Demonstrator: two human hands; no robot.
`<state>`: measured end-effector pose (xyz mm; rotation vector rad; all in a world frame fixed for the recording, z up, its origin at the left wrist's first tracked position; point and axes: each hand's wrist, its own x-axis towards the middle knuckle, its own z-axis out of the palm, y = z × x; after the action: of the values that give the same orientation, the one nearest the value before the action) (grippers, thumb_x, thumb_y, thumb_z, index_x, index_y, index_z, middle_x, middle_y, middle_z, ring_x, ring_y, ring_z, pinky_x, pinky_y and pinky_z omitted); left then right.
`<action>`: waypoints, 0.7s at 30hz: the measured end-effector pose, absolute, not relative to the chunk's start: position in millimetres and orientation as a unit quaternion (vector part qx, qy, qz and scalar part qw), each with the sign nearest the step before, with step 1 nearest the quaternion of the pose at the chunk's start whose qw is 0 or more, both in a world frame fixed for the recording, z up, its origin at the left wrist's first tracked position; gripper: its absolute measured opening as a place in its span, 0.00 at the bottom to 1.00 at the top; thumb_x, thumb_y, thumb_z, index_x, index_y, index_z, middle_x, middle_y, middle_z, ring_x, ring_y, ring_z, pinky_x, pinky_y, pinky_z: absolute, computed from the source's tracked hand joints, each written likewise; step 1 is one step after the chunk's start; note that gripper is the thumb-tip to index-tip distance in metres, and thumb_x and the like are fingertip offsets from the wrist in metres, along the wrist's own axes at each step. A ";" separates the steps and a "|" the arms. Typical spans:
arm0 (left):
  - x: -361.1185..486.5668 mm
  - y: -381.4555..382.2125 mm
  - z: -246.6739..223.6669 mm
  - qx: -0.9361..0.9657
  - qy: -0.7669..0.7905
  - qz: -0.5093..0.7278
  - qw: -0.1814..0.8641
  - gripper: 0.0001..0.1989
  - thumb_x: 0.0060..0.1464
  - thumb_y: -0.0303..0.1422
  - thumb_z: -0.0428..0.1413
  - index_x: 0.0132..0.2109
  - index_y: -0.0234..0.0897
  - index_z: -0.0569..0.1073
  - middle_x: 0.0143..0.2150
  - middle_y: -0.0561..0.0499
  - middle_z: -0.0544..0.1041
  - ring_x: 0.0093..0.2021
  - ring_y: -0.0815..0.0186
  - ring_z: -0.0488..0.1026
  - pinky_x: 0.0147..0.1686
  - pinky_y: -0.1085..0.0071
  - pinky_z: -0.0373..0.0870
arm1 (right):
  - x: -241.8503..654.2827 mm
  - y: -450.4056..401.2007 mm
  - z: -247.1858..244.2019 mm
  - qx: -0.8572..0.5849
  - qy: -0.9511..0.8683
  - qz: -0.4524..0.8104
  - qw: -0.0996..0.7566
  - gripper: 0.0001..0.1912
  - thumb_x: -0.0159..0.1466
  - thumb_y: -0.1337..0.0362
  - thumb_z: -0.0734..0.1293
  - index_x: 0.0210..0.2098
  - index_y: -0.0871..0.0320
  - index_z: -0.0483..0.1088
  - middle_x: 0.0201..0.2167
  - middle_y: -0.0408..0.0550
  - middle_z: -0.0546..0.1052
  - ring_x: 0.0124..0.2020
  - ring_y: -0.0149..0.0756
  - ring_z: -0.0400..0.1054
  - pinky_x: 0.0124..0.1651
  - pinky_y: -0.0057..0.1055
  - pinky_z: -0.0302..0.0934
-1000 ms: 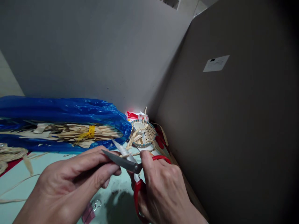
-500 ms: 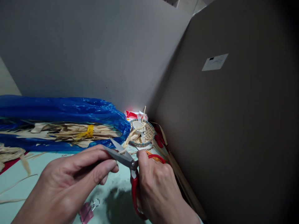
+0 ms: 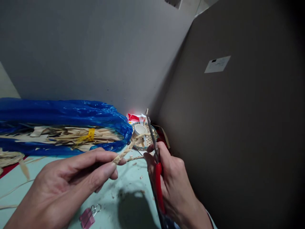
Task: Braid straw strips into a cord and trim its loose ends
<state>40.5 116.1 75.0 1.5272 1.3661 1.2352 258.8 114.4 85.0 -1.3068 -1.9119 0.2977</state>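
My left hand (image 3: 81,181) pinches a pale braided straw cord (image 3: 126,151) between thumb and fingertips. The cord runs up and to the right, over the near side of the round woven basket. My right hand (image 3: 169,181) holds red-handled scissors (image 3: 158,184), their blades together and pointing up. Its thumb and forefinger are by a thinner braided strand at the basket's lower edge; whether they grip it is hard to tell. A white cup (image 3: 140,129) stands in the basket (image 3: 153,135).
A blue plastic bag (image 3: 71,109) with a straw bundle (image 3: 105,135) tied in yellow lies at the left. Near the front is a pink binder clip (image 3: 87,218). Grey panels (image 3: 95,57) rise behind and at the right. Loose strands (image 3: 17,187) lie at left.
The scissors have moved right, away from my left fingertips, and turned upright with their blades closed. My right hand has shifted right. The braided cord now shows clearly in my left hand.
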 end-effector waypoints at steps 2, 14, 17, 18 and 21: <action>38.9 114.2 73.8 0.584 0.532 0.477 0.385 0.09 0.45 0.51 0.66 0.35 0.59 0.82 0.36 0.62 0.86 0.34 0.60 0.83 0.28 0.73 0.83 | 261.2 112.5 88.8 -0.503 -0.736 0.177 0.417 0.06 0.70 0.60 0.59 0.36 0.54 0.60 0.22 0.37 0.66 0.20 0.29 0.55 0.24 0.26 0.53; 41.3 112.9 79.3 0.615 0.566 0.455 0.307 0.16 0.44 0.58 0.62 0.29 0.55 0.80 0.31 0.60 0.83 0.31 0.64 0.81 0.27 0.80 0.78 | 260.3 107.7 105.2 -0.449 -0.577 0.467 0.497 0.20 0.65 0.47 0.69 0.38 0.55 0.61 0.23 0.41 0.76 0.15 0.23 0.61 0.18 0.19 0.56; 44.4 111.7 81.5 0.608 0.566 0.448 0.329 0.16 0.44 0.58 0.62 0.28 0.54 0.78 0.25 0.61 0.79 0.25 0.68 0.75 0.23 0.82 0.73 | 257.6 106.6 104.7 -0.427 -0.569 0.490 0.505 0.21 0.64 0.48 0.70 0.41 0.55 0.61 0.25 0.44 0.78 0.17 0.25 0.64 0.18 0.20 0.58; 46.6 111.1 82.4 0.602 0.561 0.451 0.344 0.16 0.44 0.57 0.63 0.28 0.54 0.78 0.23 0.62 0.77 0.23 0.70 0.73 0.22 0.83 0.72 | 257.1 106.1 103.8 -0.422 -0.573 0.487 0.507 0.21 0.64 0.49 0.71 0.43 0.55 0.62 0.26 0.44 0.78 0.17 0.25 0.64 0.18 0.20 0.59; 54.8 106.3 86.8 0.578 0.543 0.465 0.394 0.14 0.47 0.56 0.63 0.30 0.54 0.78 0.22 0.64 0.73 0.21 0.73 0.70 0.20 0.85 0.67 | 256.6 104.3 100.8 -0.433 -0.591 0.451 0.510 0.20 0.65 0.52 0.71 0.49 0.54 0.63 0.29 0.43 0.79 0.21 0.26 0.68 0.23 0.20 0.64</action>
<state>54.8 106.3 86.8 1.4656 1.3774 1.1801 256.6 104.3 100.8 -1.0437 -1.4230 1.0860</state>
